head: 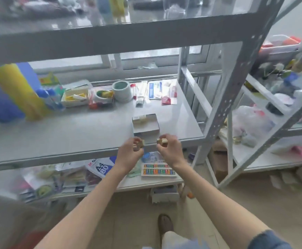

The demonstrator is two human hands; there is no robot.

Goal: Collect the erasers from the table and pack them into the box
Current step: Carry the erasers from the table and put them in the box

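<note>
- The left hand (pixel 131 151) is raised at the front edge of the grey metal shelf board (pixel 60 137); its fingers are closed around a small pale-yellow block eraser (pixel 139 143), pinched between thumb and fingertips.
- The right hand (pixel 170 147) is level with the left, a little apart from it; its fingers are clamped on a second small pale-yellow block eraser (pixel 162 141).
- Both held erasers are off the shelf surface, just in front of the near wall of the small open grey cardboard box (pixel 145 127).
- The box stands upright near the front-right part of the shelf board, its opening upward. A pale object lies at the far end inside; what it is cannot be told because of blur.
- The shelf surface to the left of the box and between the box and the rear row of items is bare, giving open room on that side.
- To the right, the shelf board ends near the box at the perforated grey steel upright (pixel 236 72), which limits room there.
- Along the rear edge stand a white roll of tape (pixel 121 90), a white tray with yellow contents (pixel 74 97) and flat white-and-blue packets (pixel 154 90), well apart from the box.
- A grey cross-beam (pixel 110 40) of the upper shelf runs overhead, above the working area.
</note>
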